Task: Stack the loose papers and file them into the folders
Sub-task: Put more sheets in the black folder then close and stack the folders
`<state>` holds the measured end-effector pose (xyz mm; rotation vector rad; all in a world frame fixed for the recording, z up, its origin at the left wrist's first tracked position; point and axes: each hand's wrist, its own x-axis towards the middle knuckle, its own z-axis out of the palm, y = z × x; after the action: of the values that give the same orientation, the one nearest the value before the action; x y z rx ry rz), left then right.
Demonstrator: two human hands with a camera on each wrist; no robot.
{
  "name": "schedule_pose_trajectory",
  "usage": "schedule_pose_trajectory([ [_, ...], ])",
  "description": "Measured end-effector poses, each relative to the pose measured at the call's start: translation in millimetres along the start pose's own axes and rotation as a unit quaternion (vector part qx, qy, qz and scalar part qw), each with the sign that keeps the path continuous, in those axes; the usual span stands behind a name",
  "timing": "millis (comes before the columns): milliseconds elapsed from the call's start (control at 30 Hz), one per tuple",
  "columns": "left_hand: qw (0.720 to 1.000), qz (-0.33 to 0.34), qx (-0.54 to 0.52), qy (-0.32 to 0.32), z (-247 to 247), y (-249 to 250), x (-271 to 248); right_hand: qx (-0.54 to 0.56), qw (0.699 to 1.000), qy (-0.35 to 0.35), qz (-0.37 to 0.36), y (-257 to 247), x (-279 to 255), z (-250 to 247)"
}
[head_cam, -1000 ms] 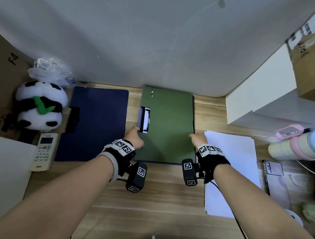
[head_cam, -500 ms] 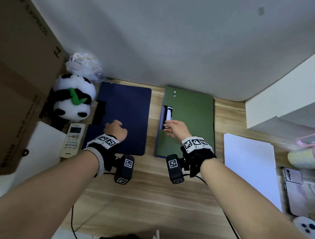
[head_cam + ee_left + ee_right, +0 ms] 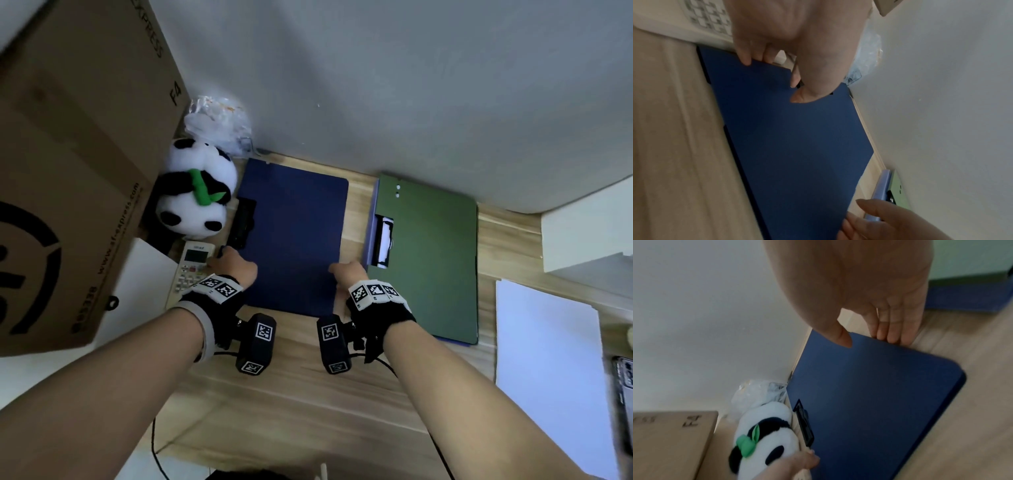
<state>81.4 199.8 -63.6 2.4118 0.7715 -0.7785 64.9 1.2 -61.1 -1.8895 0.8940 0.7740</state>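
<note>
While the left hand (image 3: 233,269) pinches the blue folder (image 3: 291,236), the right hand (image 3: 347,274) grips its opposite edge.

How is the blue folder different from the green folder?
The blue folder is dark blue and both hands hold its edges; the green folder is green and nobody touches it. White paper peeks from the green folder's clip; the blue folder shows none. Both lie flat on the wooden desk.

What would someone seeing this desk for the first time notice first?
Most likely the two hands gripping the dark blue folder at mid-desk: the left hand at its left edge, the right hand at its right edge. Beside it on the right lies a green folder. A plush panda sits to the left, under a large cardboard box.
</note>
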Motion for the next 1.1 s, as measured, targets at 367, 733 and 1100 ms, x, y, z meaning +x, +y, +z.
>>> schedule_pose_trajectory([
  [367,0.979,0.033,-0.183,0.084,-18.9,-14.0,-5.9,-0.009,1.0,-0.006,0.008,14.8,-10.9,1.0],
  [733,0.941,0.159,-0.26,0.148,-22.6,7.6,-79.8,0.108,0.99,0.059,-0.068,45.2,-32.4,-42.7],
  [1100,0.93,0.202,-0.302,0.057,104.4,51.3,-154.8,0.15,0.972,0.179,-0.025,155.5,-86.4,-136.3],
])
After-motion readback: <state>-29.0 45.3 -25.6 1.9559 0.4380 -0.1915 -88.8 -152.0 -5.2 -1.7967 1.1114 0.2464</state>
